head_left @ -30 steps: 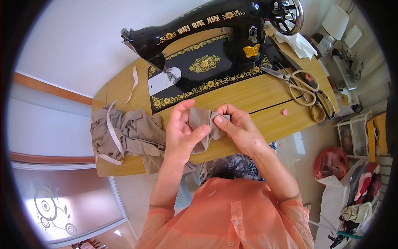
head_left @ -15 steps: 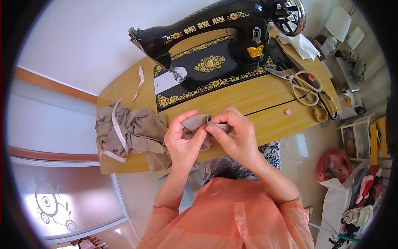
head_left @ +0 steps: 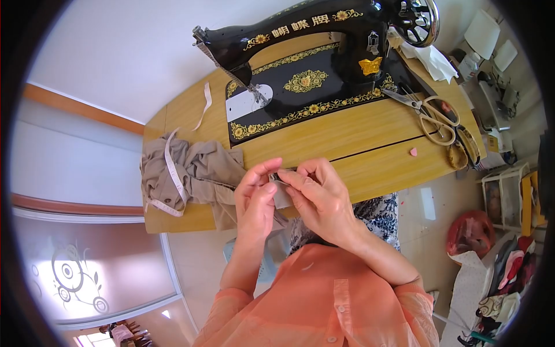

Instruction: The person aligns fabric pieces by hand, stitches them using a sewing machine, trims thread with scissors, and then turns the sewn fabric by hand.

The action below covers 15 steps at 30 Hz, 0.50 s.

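While my orange shirt (head_left: 306, 295) fills the view at six o'clock, with a pale blue stool (head_left: 265, 269) toward seven, I hold my hands together near the middle, over the front edge of the tabletop (head_left: 376, 165). My right hand (head_left: 322, 202) pinches a small piece of beige cloth (head_left: 282, 198) between thumb and fingertips. My left hand (head_left: 254, 211) is loosely curled just beside it, thumb apart from fingers; I can't tell whether it grips the cloth too.

From my hands, a rumpled beige garment (head_left: 202, 168) lies on the tabletop at nine o'clock. A measuring tape (head_left: 174, 168) is draped over it, one end lying on the wood between ten and eleven. Toward three sits a small pink piece (head_left: 413, 151). Nearer two o'clock, scissors (head_left: 417, 106) with cream handles lie partly open, a brown-handled tool (head_left: 457, 156) just beside them.

Farther off, the black sewing machine (head_left: 361, 58) stands from twelve to one o'clock, its needle end toward eleven. Something white and crumpled (head_left: 433, 62) lies beyond, between one and two.
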Tool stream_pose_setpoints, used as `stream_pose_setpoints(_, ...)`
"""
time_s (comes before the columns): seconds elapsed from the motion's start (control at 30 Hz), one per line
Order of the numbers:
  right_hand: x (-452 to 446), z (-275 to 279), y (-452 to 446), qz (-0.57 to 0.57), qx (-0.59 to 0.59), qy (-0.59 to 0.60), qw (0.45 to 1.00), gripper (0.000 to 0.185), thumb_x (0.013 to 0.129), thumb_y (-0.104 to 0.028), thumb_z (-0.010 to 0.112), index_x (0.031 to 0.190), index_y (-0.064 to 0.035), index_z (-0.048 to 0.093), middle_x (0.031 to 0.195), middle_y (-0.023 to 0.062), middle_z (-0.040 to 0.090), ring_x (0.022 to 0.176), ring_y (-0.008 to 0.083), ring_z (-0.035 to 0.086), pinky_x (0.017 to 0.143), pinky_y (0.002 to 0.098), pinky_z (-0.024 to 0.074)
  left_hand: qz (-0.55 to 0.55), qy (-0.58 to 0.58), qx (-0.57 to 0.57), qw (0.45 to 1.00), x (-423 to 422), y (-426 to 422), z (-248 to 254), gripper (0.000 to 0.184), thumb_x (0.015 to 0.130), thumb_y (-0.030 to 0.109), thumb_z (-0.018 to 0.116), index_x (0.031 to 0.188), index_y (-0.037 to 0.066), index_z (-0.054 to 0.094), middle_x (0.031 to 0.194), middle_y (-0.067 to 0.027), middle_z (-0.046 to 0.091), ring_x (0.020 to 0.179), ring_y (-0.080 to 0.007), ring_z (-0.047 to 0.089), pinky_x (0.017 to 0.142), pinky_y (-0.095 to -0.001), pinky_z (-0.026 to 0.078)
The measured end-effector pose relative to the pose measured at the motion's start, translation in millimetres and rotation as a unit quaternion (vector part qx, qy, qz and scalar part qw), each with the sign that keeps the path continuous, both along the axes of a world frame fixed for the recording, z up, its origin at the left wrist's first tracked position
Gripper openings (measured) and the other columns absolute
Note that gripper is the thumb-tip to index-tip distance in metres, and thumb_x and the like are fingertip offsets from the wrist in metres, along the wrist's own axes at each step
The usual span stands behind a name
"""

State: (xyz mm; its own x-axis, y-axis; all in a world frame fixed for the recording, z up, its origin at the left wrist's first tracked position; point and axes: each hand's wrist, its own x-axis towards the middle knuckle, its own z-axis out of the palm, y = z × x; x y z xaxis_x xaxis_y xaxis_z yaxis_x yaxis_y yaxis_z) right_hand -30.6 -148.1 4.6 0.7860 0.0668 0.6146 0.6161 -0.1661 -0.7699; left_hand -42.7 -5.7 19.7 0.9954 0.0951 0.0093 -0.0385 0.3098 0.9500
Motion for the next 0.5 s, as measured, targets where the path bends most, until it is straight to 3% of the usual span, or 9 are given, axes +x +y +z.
stream_pose_setpoints(0.17, -2.6, -6.2, -0.8, -0.040, -0.081, -0.098, 0.991, 0.037, 0.068, 0.006, 0.069, 0.104, -0.0018, 0.069, 0.094, 0.0094, 0.054, 0.081, 0.0256, 0.056, 0.061, 0.0331, 0.0493, -0.027, 0.007, -0.036, 0.999, -2.4, 5.2, -5.2, 0.036, 0.087, 0.002, 0.064, 0.121, -0.004, 0.056, 0.107, -0.0073, 0.063, 0.087, -0.0089, 0.059, 0.073, -0.0219, 0.048)
stream_pose_setpoints(0.5, -2.5, -13.8, 0.0, -0.043, -0.019, -0.065, 0.997, 0.030, 0.073, 0.005, 0.070, 0.101, -0.0022, 0.065, 0.096, 0.0118, 0.056, 0.079, 0.0271, 0.060, 0.062, 0.0339, 0.0514, -0.071, -0.052, 0.031, 0.996, -4.7, 8.5, -9.8, 0.035, 0.084, -0.006, 0.063, 0.119, -0.006, 0.056, 0.110, -0.0106, 0.063, 0.098, -0.0140, 0.061, 0.087, -0.0280, 0.050)
